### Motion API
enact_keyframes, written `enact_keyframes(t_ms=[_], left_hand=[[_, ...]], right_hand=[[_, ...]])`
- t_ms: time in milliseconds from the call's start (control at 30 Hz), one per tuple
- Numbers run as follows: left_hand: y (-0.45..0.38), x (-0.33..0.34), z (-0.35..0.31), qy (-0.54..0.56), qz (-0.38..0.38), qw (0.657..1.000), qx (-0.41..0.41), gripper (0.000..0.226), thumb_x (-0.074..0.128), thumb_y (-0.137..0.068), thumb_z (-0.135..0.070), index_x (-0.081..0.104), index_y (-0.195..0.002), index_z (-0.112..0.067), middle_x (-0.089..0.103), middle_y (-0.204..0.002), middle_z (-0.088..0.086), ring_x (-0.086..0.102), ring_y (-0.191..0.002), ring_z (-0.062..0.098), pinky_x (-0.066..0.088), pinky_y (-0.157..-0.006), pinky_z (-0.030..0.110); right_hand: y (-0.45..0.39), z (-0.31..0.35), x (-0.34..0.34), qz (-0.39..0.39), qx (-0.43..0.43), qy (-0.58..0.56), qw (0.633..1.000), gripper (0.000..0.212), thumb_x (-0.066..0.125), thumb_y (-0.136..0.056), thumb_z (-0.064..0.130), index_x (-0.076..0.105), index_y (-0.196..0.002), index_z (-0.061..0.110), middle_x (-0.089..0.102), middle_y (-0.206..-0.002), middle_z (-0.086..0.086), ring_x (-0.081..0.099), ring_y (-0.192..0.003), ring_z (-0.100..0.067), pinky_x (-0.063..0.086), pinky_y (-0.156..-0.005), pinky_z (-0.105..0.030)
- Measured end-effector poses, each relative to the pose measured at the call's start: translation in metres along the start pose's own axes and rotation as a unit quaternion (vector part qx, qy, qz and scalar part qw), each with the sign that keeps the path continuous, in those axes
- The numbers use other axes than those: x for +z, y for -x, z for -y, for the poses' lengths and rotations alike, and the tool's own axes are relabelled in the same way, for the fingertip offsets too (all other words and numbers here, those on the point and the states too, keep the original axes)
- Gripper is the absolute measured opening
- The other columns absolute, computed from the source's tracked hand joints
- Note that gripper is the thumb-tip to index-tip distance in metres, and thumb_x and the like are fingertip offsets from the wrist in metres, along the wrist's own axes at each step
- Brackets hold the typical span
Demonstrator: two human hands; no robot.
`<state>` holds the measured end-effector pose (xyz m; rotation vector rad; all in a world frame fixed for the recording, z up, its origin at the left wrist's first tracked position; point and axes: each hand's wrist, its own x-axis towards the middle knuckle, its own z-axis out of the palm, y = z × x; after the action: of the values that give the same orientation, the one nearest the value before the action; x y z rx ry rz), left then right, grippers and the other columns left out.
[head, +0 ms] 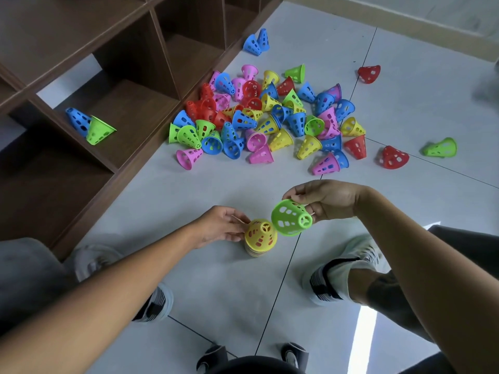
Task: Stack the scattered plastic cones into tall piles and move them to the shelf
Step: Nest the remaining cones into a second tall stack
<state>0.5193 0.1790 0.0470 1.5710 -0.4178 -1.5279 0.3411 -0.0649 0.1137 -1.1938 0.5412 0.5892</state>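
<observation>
Beside the stack (259,240) your left hand (219,225) steadies its yellow top; your right hand (325,199) pinches a green cone (290,217) touching it — bare floor (216,190) separates stack from scattered cones (270,120), shelf (113,85) beyond.

Nothing to read here — no words, labels, brands or numbers on cones (266,118), shelf (129,85) or floor (405,109).
</observation>
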Motion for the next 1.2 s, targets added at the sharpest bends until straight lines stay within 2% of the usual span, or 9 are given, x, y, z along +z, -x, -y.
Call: enact_keyframes(t_ms=[133, 267, 367, 433, 567, 733, 933, 1067, 1200], left_hand=[[-0.004, -0.003, 0.002, -0.015, -0.004, 1.000, 0.006, 0.016, 0.073, -0.086, 0.000, 0.068, -0.102, -0.001, 0.071, -0.089, 0.016, 0.068, -0.075, 0.022, 0.058, -0.073, 0.027], [-0.008, -0.007, 0.004, -0.017, -0.017, 1.000, 0.002, 0.021, 0.076, -0.085, -0.005, 0.068, -0.104, 0.000, 0.070, -0.089, 0.015, 0.067, -0.074, 0.023, 0.058, -0.072, 0.028], [-0.012, -0.015, 0.006, -0.017, -0.048, 0.999, 0.003, 0.014, 0.072, -0.089, -0.004, 0.067, -0.102, -0.003, 0.070, -0.089, 0.011, 0.067, -0.071, 0.022, 0.058, -0.071, 0.028], [-0.016, -0.023, 0.003, -0.032, -0.082, 0.996, 0.007, 0.011, 0.070, -0.091, -0.010, 0.067, -0.100, -0.006, 0.071, -0.088, 0.008, 0.067, -0.071, 0.022, 0.057, -0.072, 0.029], [-0.025, -0.049, -0.009, -0.055, -0.153, 0.987, 0.016, 0.011, 0.068, -0.093, -0.014, 0.064, -0.101, -0.007, 0.070, -0.091, 0.010, 0.067, -0.070, 0.021, 0.056, -0.072, 0.030], [-0.038, -0.089, -0.030, -0.078, -0.233, 0.969, 0.037, 0.007, 0.068, -0.092, -0.013, 0.065, -0.099, -0.011, 0.069, -0.095, 0.010, 0.067, -0.072, 0.021, 0.052, -0.066, 0.026], [-0.059, -0.130, -0.046, -0.101, -0.335, 0.934, 0.068, 0.021, 0.068, -0.091, -0.014, 0.064, -0.111, -0.012, 0.066, -0.103, 0.008, 0.061, -0.078, 0.023, 0.050, -0.065, 0.029], [-0.068, -0.145, -0.049, -0.124, -0.338, 0.930, 0.075, 0.034, 0.069, -0.090, -0.019, 0.059, -0.123, -0.020, 0.060, -0.116, 0.002, 0.057, -0.094, 0.022, 0.052, -0.072, 0.036], [-0.081, -0.152, -0.047, -0.113, -0.313, 0.941, 0.062, 0.049, 0.067, -0.093, -0.016, 0.051, -0.138, -0.022, 0.055, -0.122, 0.000, 0.050, -0.082, 0.014, 0.045, -0.065, 0.032]], right_hand=[[-0.016, 0.001, 0.011, 0.032, -0.004, -0.029, 0.999, 0.050, 0.082, -0.079, 0.033, 0.067, -0.121, 0.011, 0.053, -0.127, -0.023, 0.046, -0.114, -0.037, 0.042, -0.093, -0.039], [-0.029, -0.004, 0.020, 0.023, 0.018, -0.037, 0.999, 0.034, 0.074, -0.084, 0.025, 0.071, -0.116, 0.014, 0.055, -0.122, -0.017, 0.055, -0.099, -0.025, 0.042, -0.086, -0.034], [-0.039, -0.010, 0.027, -0.016, 0.025, -0.049, 0.998, 0.022, 0.063, -0.091, 0.017, 0.072, -0.110, 0.013, 0.061, -0.110, -0.011, 0.057, -0.089, -0.019, 0.045, -0.079, -0.029], [-0.045, -0.013, 0.032, -0.045, 0.032, -0.065, 0.996, 0.017, 0.059, -0.096, 0.012, 0.070, -0.108, 0.011, 0.063, -0.097, -0.007, 0.057, -0.080, -0.015, 0.050, -0.069, -0.024], [-0.053, -0.017, 0.038, -0.085, 0.051, -0.049, 0.994, 0.012, 0.060, -0.097, 0.012, 0.069, -0.103, 0.009, 0.065, -0.083, -0.002, 0.055, -0.071, -0.011, 0.050, -0.059, -0.019], [-0.056, -0.018, 0.035, -0.125, 0.072, 0.029, 0.989, 0.015, 0.067, -0.094, 0.021, 0.071, -0.103, 0.011, 0.069, -0.087, 0.000, 0.060, -0.082, -0.014, 0.050, -0.065, -0.021], [-0.066, -0.017, 0.021, -0.158, 0.073, 0.052, 0.983, 0.023, 0.061, -0.097, 0.022, 0.068, -0.117, 0.012, 0.072, -0.113, -0.005, 0.066, -0.093, -0.017, 0.053, -0.077, -0.027], [-0.089, -0.006, 0.010, -0.200, 0.055, 0.052, 0.977, 0.022, 0.060, -0.097, 0.015, 0.067, -0.117, 0.011, 0.070, -0.118, -0.011, 0.068, -0.095, -0.020, 0.053, -0.087, -0.036], [-0.116, 0.013, 0.004, -0.232, 0.030, 0.052, 0.971, 0.024, 0.060, -0.096, 0.016, 0.066, -0.120, 0.017, 0.069, -0.109, -0.009, 0.067, -0.099, -0.021, 0.053, -0.095, -0.042]])
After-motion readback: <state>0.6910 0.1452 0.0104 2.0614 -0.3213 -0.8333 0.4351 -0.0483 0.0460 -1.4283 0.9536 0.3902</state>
